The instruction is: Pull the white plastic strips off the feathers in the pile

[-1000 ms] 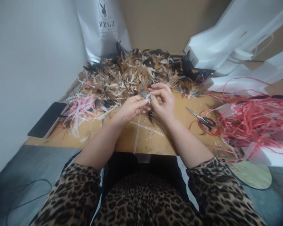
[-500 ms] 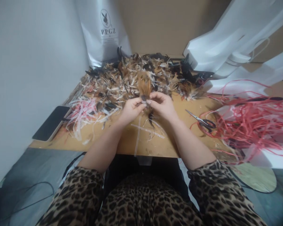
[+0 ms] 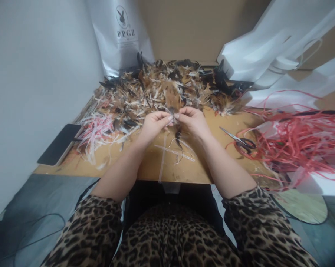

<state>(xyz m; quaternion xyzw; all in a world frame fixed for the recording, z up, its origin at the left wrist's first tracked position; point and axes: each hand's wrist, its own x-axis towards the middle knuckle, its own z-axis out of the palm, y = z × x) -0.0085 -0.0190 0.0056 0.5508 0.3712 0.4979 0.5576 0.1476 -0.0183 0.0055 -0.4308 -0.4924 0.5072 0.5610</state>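
Observation:
Pinched at its lower end between both hands is a brown feather (image 3: pixel 173 97), its wide tip pointing away from me. My left hand (image 3: pixel 156 125) grips the base from the left, thumb against fingers. From the right, my right hand (image 3: pixel 193 120) pinches the same end, the fingertips of both hands nearly meeting. What else may sit between the fingertips is too small to make out. Behind the hands spreads a heap of brown, cream and black feathers (image 3: pixel 147 87). Clear thin strips (image 3: pixel 163 159) lie crossed on the wooden table (image 3: pixel 195 172) below the hands.
Scissors (image 3: pixel 239 140) lie on the right beside a tangle of red strips (image 3: pixel 301 144). On the left are a phone (image 3: pixel 60 144) and a bunch of pink and white strips (image 3: pixel 96 133). A silvery bag (image 3: pixel 125 44) stands behind, white sheeting (image 3: pixel 245 55) at right.
Both hands stay at the feather's base; the left thumb has moved up to meet the right thumb. The whole view has shifted slightly.

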